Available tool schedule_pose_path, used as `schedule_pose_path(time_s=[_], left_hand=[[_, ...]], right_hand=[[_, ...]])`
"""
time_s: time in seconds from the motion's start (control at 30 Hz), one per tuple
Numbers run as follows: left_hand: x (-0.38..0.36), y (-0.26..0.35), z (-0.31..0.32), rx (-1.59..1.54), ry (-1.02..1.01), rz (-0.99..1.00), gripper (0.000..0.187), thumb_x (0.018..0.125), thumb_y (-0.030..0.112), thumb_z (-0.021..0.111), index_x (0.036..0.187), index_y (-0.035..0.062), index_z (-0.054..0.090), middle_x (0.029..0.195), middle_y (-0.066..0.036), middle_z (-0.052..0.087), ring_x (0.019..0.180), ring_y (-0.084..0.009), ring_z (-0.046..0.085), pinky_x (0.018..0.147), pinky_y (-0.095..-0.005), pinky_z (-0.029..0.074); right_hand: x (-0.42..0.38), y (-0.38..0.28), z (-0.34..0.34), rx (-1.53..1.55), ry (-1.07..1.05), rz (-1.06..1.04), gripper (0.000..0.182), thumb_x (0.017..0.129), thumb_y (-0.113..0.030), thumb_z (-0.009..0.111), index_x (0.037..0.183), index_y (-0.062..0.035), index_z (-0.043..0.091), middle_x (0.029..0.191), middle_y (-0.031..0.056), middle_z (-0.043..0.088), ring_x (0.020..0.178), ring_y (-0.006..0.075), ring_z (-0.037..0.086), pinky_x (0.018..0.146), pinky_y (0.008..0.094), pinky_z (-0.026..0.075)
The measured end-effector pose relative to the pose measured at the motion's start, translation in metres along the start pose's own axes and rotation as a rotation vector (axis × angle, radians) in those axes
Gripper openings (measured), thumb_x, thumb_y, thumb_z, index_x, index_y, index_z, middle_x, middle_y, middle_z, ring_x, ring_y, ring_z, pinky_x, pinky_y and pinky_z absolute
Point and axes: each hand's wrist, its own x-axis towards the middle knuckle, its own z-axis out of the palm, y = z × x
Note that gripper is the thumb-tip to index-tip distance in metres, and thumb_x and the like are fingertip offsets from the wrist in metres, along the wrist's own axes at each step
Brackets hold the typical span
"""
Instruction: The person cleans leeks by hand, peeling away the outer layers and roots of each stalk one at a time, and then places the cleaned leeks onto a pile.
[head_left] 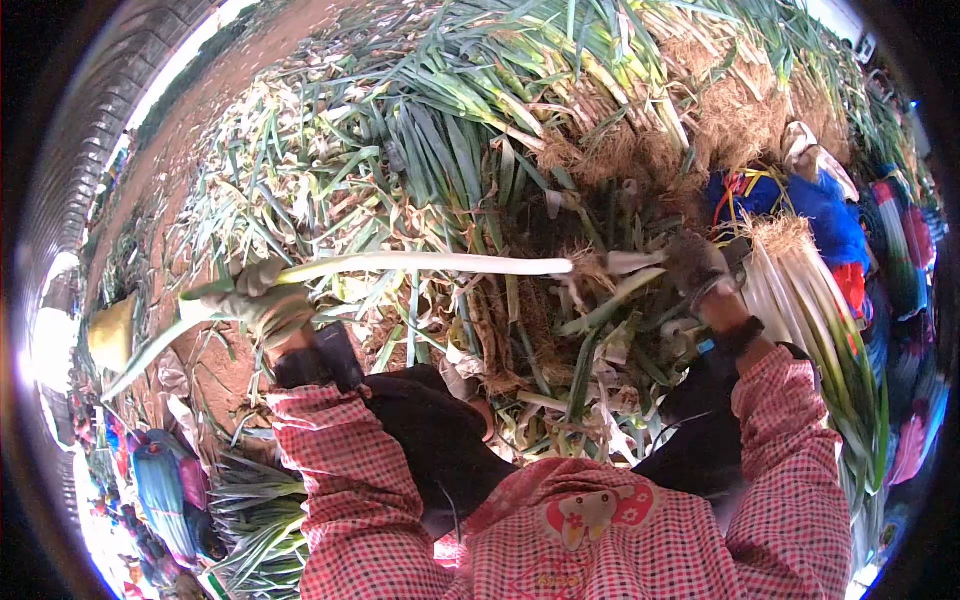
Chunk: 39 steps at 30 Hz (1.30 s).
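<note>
Holding a leek point(430, 263) by its green end in the closed left hand point(268, 302), roughly level above the leaf litter point(320, 185), with the root end toward the right hand point(700, 268). Judging by the clean white shank, probably stripping off outer leaves. Unable to tell the right hand's state for blur; perhaps pinching the pale strip point(634, 262) just beside it. Likely needing next to hold firm on the left, drop any waste, then carry the leek to the bundle of leeks point(795, 285) beyond the right hand.
</note>
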Motion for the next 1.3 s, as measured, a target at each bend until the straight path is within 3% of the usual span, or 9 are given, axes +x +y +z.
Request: schedule_pose_path(time_s=[0.1,0.27,0.4,0.53,0.7,0.8,0.9,1.2,1.3], left_hand=[[-0.02,-0.009,0.026,0.241,0.376,0.199,0.061,0.074,0.068,0.052,0.078,0.0071,0.058,0.047,0.005,0.032,0.041,-0.01,0.032,0.042,-0.0295,0.037],[-0.025,-0.022,-0.01,0.162,0.238,0.041,0.055,0.08,0.06,0.051,0.08,0.0046,0.054,0.06,0.002,0.043,0.059,-0.0131,0.042,0.058,-0.0316,0.045],[-0.036,-0.059,0.044,0.242,0.48,-0.112,0.054,0.078,0.064,0.046,0.078,0.0119,0.058,0.048,0.004,0.042,0.042,-0.013,0.041,0.046,-0.0286,0.043],[-0.023,-0.06,0.008,0.164,0.279,-0.16,0.069,0.076,0.071,0.046,0.092,0.005,0.058,0.056,0.005,0.039,0.051,-0.01,0.036,0.053,-0.0265,0.039],[-0.016,-0.041,-0.017,0.183,0.37,-0.1,0.058,0.079,0.059,0.049,0.093,0.0034,0.058,0.064,0.001,0.046,0.057,-0.014,0.043,0.059,-0.0302,0.043],[-0.016,-0.033,-0.026,0.183,0.433,-0.069,0.051,0.081,0.052,0.051,0.093,0.0025,0.058,0.068,-0.001,0.049,0.061,-0.0164,0.047,0.062,-0.0324,0.045],[-0.017,-0.033,-0.024,0.181,0.493,-0.065,0.045,0.083,0.045,0.053,0.093,0.0015,0.057,0.072,-0.004,0.053,0.064,-0.0188,0.052,0.066,-0.0346,0.048],[-0.014,-0.099,-0.006,0.248,0.311,-0.125,0.025,0.086,0.011,0.054,0.102,-0.0083,0.054,0.101,-0.017,0.06,0.095,-0.0291,0.056,0.093,-0.0469,0.044],[-0.029,-0.119,0.028,0.256,0.089,-0.108,0.027,0.09,0.013,0.05,0.109,-0.0059,0.053,0.108,-0.016,0.058,0.103,-0.0237,0.054,0.096,-0.0386,0.044]], right_hand=[[0.012,0.021,0.001,-0.458,-0.082,0.223,0.028,0.082,-0.021,0.058,0.107,-0.0088,0.059,0.1,0.0125,0.06,0.087,0.0269,0.059,0.075,0.0361,0.048],[0.018,-0.112,-0.017,0.705,0.142,-0.524,0.053,0.081,-0.018,0.063,0.129,-0.0089,0.042,0.113,0.0023,0.054,0.084,0.0191,0.057,0.078,0.0299,0.048],[0.027,-0.148,0.001,2.09,-0.258,0.036,0.08,0.076,-0.016,0.071,0.14,-0.0086,0.024,0.117,0.0055,0.053,0.086,0.0175,0.057,0.082,0.0302,0.049],[0.025,-0.19,-0.033,1.565,-0.174,0.002,0.074,0.079,-0.036,0.067,0.136,-0.006,0.03,0.096,0.0063,0.059,0.073,0.0141,0.056,0.062,0.0288,0.051],[0.003,-0.173,-0.122,2.368,0.212,0.044,0.056,0.085,-0.052,0.05,0.119,-0.0074,0.051,0.06,-0.0021,0.041,0.052,0.013,0.041,0.049,0.026,0.038],[0.002,-0.07,-0.149,2.013,0.187,-0.468,0.053,0.081,-0.046,0.061,0.114,-0.0063,0.052,0.063,-0.004,0.043,0.052,0.0073,0.04,0.047,0.0228,0.036],[0.0,-0.089,-0.146,1.814,0.848,0.287,0.045,0.083,-0.04,0.061,0.112,-0.0063,0.051,0.074,-0.0026,0.051,0.065,0.0112,0.049,0.06,0.0268,0.045],[-0.026,-0.13,-0.019,1.1,-0.744,-0.189,0.038,0.083,-0.022,0.056,0.117,-0.0054,0.054,0.113,0.011,0.058,0.1,0.023,0.056,0.09,0.0363,0.043],[-0.013,-0.135,-0.011,1.144,-0.68,-0.239,0.036,0.08,-0.019,0.06,0.113,-0.0081,0.058,0.11,0.0125,0.059,0.098,0.0257,0.057,0.089,0.0371,0.044]])
